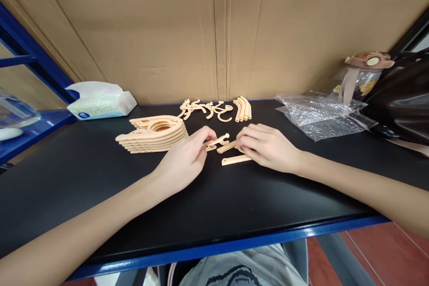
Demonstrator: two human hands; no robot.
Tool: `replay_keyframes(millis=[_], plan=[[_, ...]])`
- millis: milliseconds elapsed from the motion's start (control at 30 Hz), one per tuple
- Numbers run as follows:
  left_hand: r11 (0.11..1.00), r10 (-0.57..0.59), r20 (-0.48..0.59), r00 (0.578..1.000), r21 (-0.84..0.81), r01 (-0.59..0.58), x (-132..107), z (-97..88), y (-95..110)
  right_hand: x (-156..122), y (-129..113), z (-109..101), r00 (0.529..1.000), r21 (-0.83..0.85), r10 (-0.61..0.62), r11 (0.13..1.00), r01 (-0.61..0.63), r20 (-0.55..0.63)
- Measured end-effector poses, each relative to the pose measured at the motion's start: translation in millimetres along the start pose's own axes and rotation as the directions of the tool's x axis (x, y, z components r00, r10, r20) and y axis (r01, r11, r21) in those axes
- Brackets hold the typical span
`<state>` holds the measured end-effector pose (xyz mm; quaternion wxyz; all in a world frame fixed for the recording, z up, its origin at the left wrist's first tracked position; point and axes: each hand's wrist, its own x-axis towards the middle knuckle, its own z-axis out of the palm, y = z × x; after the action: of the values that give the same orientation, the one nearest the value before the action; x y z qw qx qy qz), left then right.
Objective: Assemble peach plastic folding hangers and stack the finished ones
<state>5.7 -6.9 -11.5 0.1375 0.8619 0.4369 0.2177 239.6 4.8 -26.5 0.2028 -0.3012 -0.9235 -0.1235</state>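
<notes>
My left hand (187, 156) is closed in a pinch on a small beige plastic hook (221, 138) with a knobbed end, which points right. My right hand (268, 145) has its fingers curled down over the end of a beige hanger arm (227, 146); the fingertips are partly hidden. Just below it another straight beige strip (234, 160) with a hole at its left end lies on the table, its right end under my right hand. Left of my left hand is a neat stack of beige hanger pieces (152, 136).
Loose beige hooks (209, 108) and a row of curved hanger arms (243, 109) lie at the back of the black table (201, 214). A tissue pack (100, 103) stands back left. Clear plastic bags (318, 114), a bottle (363, 76) and a dark bag (402, 98) occupy the right.
</notes>
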Motion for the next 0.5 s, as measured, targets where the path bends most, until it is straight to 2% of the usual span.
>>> replay_keyframes(millis=[100, 367, 500], plan=[[0.999, 0.001, 0.004, 1.000, 0.036, -0.002, 1, -1.1, 1, 1, -3, -2, 0.997, -0.016, -0.064, 0.998, 0.064, 0.038], [0.995, -0.028, -0.033, 0.999, 0.099, 0.031, 0, -1.0, 9, 0, -1, 0, 0.985, 0.046, -0.138, 0.990, 0.134, 0.102], [0.993, -0.021, -0.023, 1.000, 0.114, 0.023, 0, -2.1, 13, -1, -1, 1, 0.983, 0.041, -0.157, 0.987, 0.154, 0.093]])
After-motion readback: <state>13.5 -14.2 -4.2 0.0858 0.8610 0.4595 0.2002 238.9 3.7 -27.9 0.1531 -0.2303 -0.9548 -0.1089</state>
